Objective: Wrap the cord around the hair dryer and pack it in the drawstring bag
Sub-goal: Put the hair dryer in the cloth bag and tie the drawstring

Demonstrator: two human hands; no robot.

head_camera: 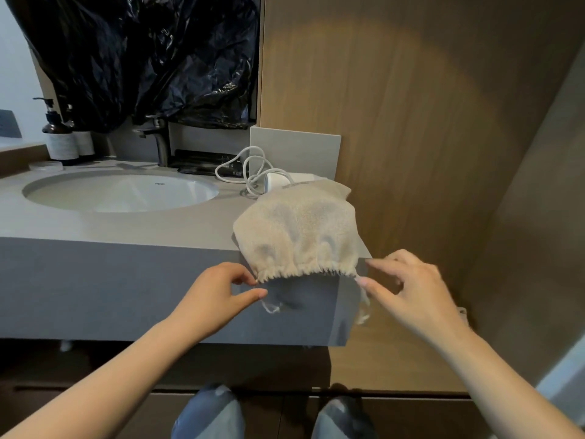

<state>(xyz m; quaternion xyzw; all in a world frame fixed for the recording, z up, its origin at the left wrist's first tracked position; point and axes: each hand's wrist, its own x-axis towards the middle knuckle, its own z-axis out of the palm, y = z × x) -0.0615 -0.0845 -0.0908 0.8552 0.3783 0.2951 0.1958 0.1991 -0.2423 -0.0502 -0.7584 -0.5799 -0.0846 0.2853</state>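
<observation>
Beige woven drawstring bag (pixel 297 229) lies on grey desk (pixel 126 226), gathered mouth at front edge. Left hand (pixel 215 293) pinches mouth's left corner; right hand (pixel 411 289) at right corner, blurred, grip unclear. White hair dryer (pixel 276 182) and loosely looped white cord (pixel 252 147) just behind bag

The left hand (pixel 218 289) and right hand (pixel 411 286) are bare, as are both forearms (pixel 126 369) up to the frame's edge. Lower down show faded blue denim trouser legs (pixel 209 413) (blurred, somewhat washed out).
</observation>
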